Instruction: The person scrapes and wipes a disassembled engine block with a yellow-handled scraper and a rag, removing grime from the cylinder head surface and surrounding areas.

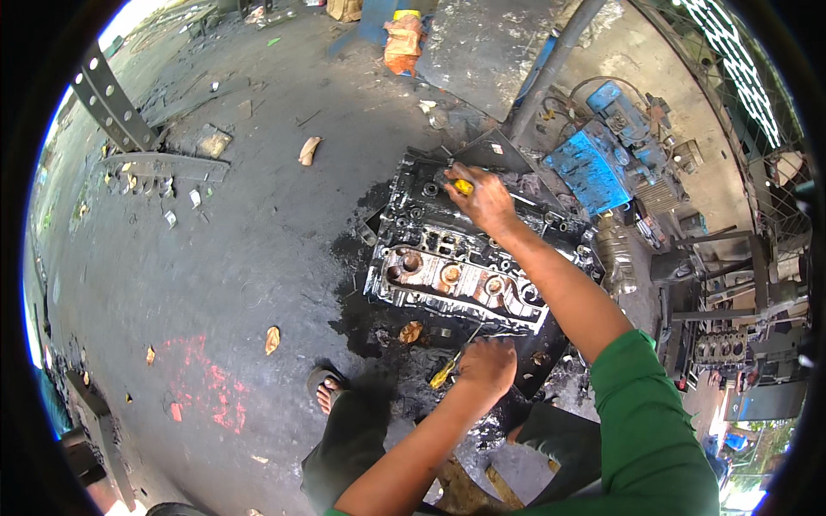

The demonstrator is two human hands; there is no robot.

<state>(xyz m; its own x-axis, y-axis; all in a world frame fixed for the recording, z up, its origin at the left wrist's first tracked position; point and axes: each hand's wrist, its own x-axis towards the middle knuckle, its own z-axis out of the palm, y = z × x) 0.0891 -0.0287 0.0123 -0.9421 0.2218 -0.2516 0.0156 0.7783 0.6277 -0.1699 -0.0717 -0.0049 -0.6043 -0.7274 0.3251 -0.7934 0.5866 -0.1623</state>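
A dirty metal engine cylinder head [456, 274] lies on the ground before me, black with oil and with rusty brown round openings. My right hand [484, 206] is over its far part, fingers closed around a small yellow object [465, 187]; most of that object is hidden, so its kind is unclear. At the near edge of the cylinder head, my left hand [488, 368] is closed against a screwdriver [443, 373]. The screwdriver's yellow handle sticks out to the left, and its thin shaft points up toward the metal.
Dark oil [351, 311] wets the floor left of the cylinder head. A blue machine [592, 168] stands at the far right, near a slanting metal post [551, 73]. My sandalled foot [327, 389] is at the near left. Dry leaves [273, 340] are scattered about.
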